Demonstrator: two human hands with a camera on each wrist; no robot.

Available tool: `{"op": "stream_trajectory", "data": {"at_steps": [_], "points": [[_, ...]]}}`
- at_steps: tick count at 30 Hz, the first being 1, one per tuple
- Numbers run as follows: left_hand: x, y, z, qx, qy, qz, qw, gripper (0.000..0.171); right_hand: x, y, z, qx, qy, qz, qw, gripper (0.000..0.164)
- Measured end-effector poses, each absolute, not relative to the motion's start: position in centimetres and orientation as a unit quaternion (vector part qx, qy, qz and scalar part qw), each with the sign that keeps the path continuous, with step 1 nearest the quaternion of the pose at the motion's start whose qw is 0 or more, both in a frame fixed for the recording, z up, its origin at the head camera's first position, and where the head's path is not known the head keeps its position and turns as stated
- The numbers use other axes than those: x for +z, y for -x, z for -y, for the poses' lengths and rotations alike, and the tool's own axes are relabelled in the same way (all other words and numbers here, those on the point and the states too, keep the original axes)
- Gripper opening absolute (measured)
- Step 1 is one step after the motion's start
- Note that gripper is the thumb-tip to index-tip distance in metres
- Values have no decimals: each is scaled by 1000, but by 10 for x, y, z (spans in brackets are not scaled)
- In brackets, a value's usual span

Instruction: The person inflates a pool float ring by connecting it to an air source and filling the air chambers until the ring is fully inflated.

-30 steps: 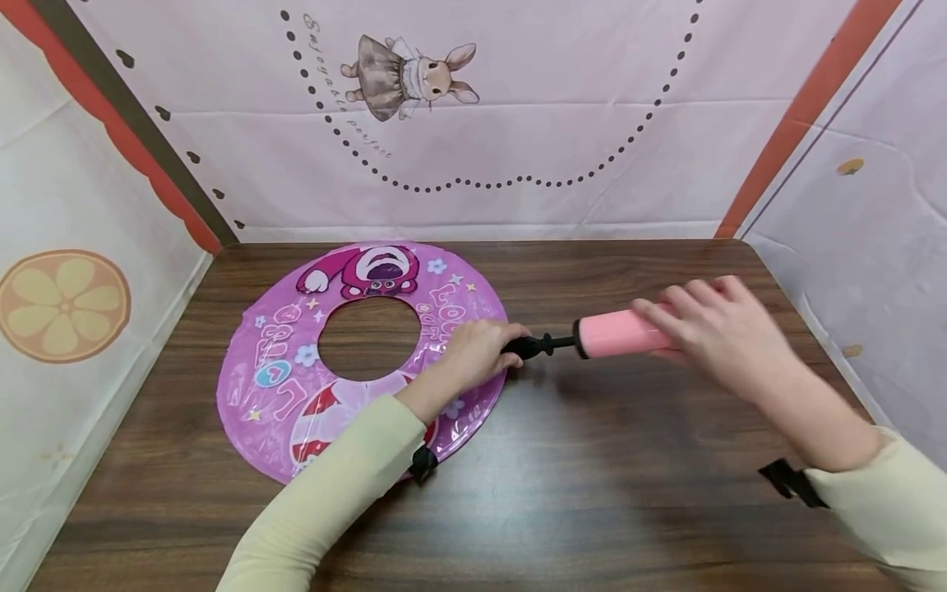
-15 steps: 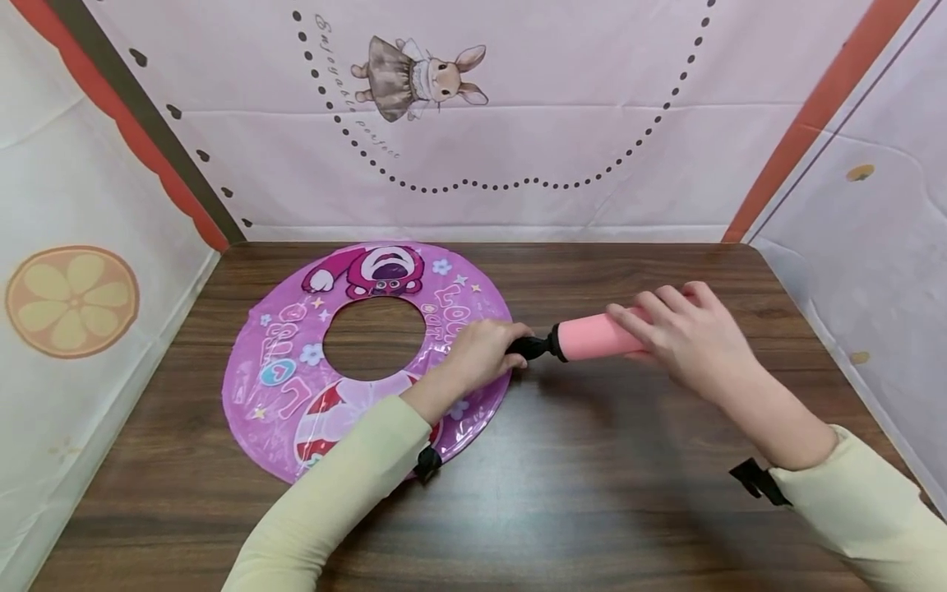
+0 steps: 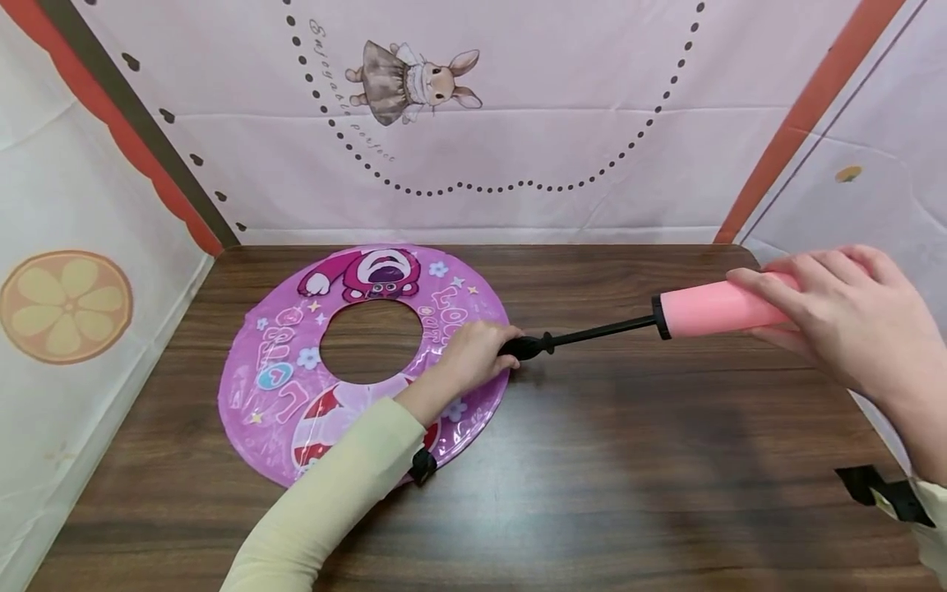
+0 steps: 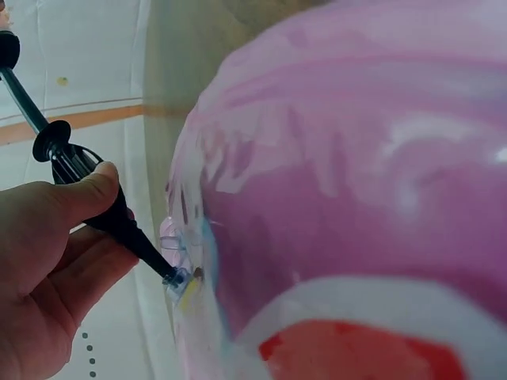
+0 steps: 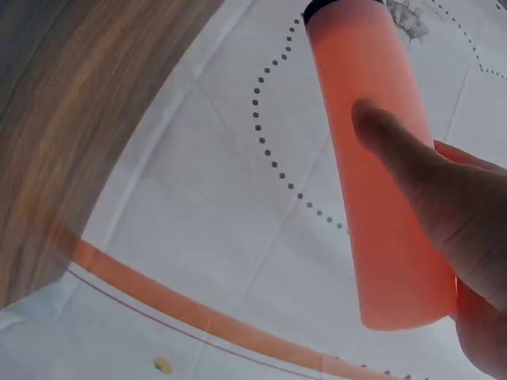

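Observation:
A pink hand pump [image 3: 710, 308] stretches across the right half of the head view, its black rod [image 3: 602, 331] drawn far out of the barrel. My right hand [image 3: 851, 316] grips the pink barrel, thumb along its side in the right wrist view. My left hand [image 3: 477, 353] pinches the pump's black nozzle end [image 4: 111, 210] between thumb and fingers. In the left wrist view the nozzle tip meets the clear valve [image 4: 181, 281] at the edge of a purple swim ring [image 3: 251, 386]. Printed with a bear, flowers and letters, the ring lies partly under my left forearm.
The ring lies on a dark wood-grain table [image 3: 562, 493]. Printed cloth walls stand close around it: a back cloth [image 3: 562, 99] with a rabbit, a left one [image 3: 44, 427] with an orange slice, and a right one [image 3: 880, 99].
The pump's barrel first slid left toward the nozzle, covering the rod. Since then my right hand has pulled it far right and slightly up, baring a long rod. My left hand stays put.

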State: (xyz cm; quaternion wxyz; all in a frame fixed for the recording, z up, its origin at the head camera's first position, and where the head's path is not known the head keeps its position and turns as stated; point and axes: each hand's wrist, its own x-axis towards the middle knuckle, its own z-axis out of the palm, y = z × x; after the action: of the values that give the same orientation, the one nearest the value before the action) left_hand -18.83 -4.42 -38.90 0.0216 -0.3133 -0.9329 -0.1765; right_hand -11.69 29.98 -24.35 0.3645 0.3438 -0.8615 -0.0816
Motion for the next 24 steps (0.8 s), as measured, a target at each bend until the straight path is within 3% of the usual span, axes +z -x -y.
{"op": "stream_trajectory", "data": {"at_steps": [4,7,10,15,24], "points": [[-391,187,46,-171,319,932,30,40,-264,125,-280,-87,-370,866,324,36],[-392,187,45,-162,332,928,45,39,-285,132,-256,-109,-384,868,296,47],[-393,187,44,-157,343,925,54,38,-301,137,-234,-129,-384,860,309,62],[-393,188,44,-160,346,923,55,37,-311,141,-215,-140,-382,848,339,64],[-389,190,44,-150,330,931,41,36,-305,138,-228,-123,-389,854,324,60]]}}
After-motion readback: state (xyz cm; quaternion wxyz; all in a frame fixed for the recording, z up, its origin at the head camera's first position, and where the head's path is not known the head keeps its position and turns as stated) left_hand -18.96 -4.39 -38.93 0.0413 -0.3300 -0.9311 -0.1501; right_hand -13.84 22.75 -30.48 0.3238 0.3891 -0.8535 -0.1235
